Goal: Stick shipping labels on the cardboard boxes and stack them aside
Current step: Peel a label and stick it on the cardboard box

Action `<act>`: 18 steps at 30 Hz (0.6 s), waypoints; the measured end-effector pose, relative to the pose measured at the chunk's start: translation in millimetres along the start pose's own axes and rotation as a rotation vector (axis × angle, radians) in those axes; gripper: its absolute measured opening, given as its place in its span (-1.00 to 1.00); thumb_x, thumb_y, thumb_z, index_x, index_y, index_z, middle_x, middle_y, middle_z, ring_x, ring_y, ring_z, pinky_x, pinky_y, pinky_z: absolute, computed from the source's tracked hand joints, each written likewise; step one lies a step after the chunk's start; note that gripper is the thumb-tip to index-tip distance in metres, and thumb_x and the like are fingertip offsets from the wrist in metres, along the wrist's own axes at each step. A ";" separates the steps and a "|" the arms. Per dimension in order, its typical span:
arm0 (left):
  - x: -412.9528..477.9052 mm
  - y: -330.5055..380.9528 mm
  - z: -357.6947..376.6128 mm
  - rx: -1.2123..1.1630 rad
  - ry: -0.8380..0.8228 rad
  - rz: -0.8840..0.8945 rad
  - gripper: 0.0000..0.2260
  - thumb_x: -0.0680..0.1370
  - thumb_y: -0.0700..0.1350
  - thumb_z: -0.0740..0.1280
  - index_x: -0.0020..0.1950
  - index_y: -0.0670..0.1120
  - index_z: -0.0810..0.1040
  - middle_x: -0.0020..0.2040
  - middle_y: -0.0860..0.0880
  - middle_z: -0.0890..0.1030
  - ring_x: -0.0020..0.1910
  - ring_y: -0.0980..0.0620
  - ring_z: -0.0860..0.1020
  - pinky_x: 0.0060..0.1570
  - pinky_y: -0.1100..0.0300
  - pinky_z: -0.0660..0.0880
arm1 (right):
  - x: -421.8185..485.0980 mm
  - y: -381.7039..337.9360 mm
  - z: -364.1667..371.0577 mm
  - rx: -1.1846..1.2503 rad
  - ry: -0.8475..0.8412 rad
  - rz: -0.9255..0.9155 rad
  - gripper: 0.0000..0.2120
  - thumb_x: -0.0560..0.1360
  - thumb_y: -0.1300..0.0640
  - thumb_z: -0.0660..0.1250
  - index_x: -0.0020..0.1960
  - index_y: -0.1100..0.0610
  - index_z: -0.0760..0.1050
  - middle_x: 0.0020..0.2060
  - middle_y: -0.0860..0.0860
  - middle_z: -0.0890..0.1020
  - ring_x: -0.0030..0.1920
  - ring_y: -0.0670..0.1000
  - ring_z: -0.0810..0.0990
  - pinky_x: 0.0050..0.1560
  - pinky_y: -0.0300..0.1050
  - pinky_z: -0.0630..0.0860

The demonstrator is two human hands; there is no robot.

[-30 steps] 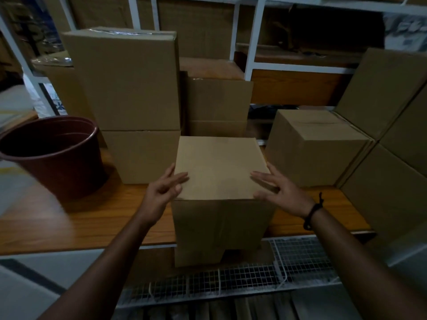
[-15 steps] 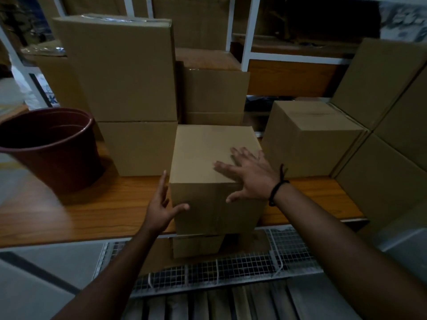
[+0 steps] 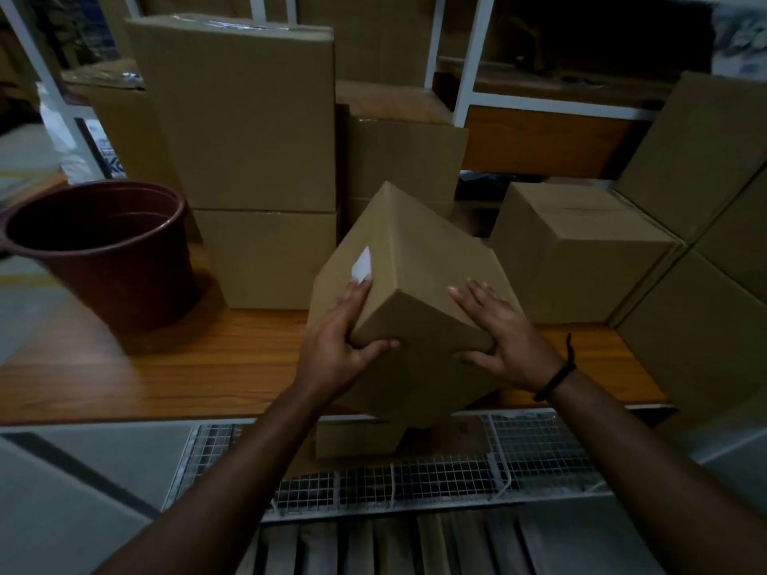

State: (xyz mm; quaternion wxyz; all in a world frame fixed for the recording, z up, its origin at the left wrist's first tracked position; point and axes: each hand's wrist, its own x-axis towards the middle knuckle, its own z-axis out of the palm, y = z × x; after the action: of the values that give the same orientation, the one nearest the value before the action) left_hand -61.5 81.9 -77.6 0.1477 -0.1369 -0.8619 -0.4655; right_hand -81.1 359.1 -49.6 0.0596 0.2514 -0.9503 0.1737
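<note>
A plain cardboard box (image 3: 423,259) is tipped up on one corner over the front edge of the wooden table (image 3: 166,367). A small white label (image 3: 362,264) sits on its left face. My left hand (image 3: 336,346) grips the box's near left corner, fingers reaching up the left face just under the label and the thumb wrapped onto the near face. My right hand (image 3: 506,338) lies flat against the right face with its fingers spread.
A brown plastic bucket (image 3: 103,251) stands at the table's left. Two stacked boxes (image 3: 240,118) rise behind it, another box (image 3: 406,159) behind the held one, one box (image 3: 572,251) to the right, and larger boxes (image 3: 705,159) lean at far right. A wire mesh rack (image 3: 415,479) lies below.
The box stood flat on the table; now it is turned and tipped on a corner, showing a white label. My left hand moved onto its corner and my right hand shifted to the right face.
</note>
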 end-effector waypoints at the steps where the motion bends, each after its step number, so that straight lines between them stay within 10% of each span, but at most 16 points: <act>1: 2.9 7.7 0.3 0.070 -0.003 0.039 -0.15 0.35 0.33 0.39 0.51 0.35 -0.02 0.56 0.05 0.24 0.47 0.01 0.31 0.37 -0.02 0.37 | -6.9 3.1 2.4 0.076 0.044 0.015 -0.08 0.43 -0.10 0.46 0.52 -0.27 -0.12 0.54 0.00 0.05 0.54 0.06 0.02 0.50 0.17 0.13; 12: 23.0 29.3 17.6 0.241 -0.215 0.124 -0.05 0.32 0.40 0.39 0.53 0.28 -0.11 0.61 0.04 0.04 0.55 -0.01 0.06 0.50 -0.12 0.11 | 15.0 -24.5 -50.8 0.133 0.149 0.084 0.09 0.19 -0.33 0.50 0.47 -0.42 -0.16 0.56 0.03 0.09 0.52 0.13 0.15 0.39 0.21 0.27; 15: 17.4 -0.3 6.8 0.305 -0.168 -0.104 -0.04 0.15 0.58 0.25 0.51 0.35 0.09 0.62 0.03 -0.06 0.58 -0.13 -0.07 0.47 -0.25 0.04 | 19.0 -20.4 -63.6 0.053 0.126 0.142 -0.08 0.22 -0.18 0.56 0.47 -0.29 0.18 0.56 0.02 0.11 0.51 0.11 0.17 0.42 0.16 0.28; 18: 11.6 -11.5 -1.3 0.015 -0.189 -0.355 -0.08 0.13 0.47 0.45 0.46 0.33 0.26 0.59 -0.07 0.11 0.49 -0.21 0.24 0.32 -0.20 0.41 | 9.8 -5.8 -65.9 0.102 0.155 0.153 -0.28 0.22 -0.10 0.58 0.34 -0.12 0.45 0.55 0.05 0.15 0.47 0.02 0.22 0.37 -0.10 0.26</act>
State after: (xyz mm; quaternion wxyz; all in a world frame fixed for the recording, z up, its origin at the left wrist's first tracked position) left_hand -76.4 75.9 -81.3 -0.0172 -0.0251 -0.8859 -0.4630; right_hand -85.0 373.6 15.5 0.1066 0.1667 -0.9492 0.2447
